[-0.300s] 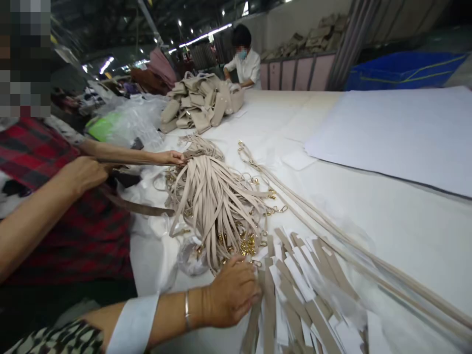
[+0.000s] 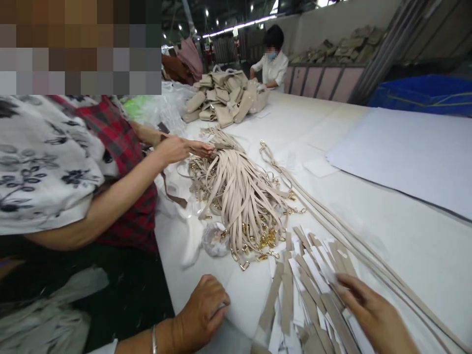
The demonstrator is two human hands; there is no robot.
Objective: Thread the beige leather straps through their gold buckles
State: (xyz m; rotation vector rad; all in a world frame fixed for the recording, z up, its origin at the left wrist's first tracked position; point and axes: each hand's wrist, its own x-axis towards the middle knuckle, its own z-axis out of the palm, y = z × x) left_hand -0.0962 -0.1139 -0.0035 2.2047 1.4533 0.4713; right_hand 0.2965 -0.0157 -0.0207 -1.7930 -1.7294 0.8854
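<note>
My left hand (image 2: 202, 310) rests near the front edge of the white table (image 2: 405, 231), fingers curled in a loose fist; something pale may sit under the fingertips, too small to name. My right hand (image 2: 372, 314) lies with fingers stretched out on a fan of flat beige card strips (image 2: 309, 295), touching their right side. Beyond them is a heap of beige straps with gold clasps (image 2: 243, 196). A few long thin straps (image 2: 354, 246) run diagonally along the table to my right.
A co-worker's hand (image 2: 180, 147) at my left reaches into the far end of the strap heap. Beige bags (image 2: 224, 101) are piled farther back, where another person (image 2: 273, 61) works. A large white sheet (image 2: 405, 152) lies at right; a blue bin (image 2: 424, 91) stands behind.
My left hand has come off the card strips and pulled back toward the table edge. My right hand has entered and landed on the strips. The view shifted left; the co-worker's arm reaches further in.
</note>
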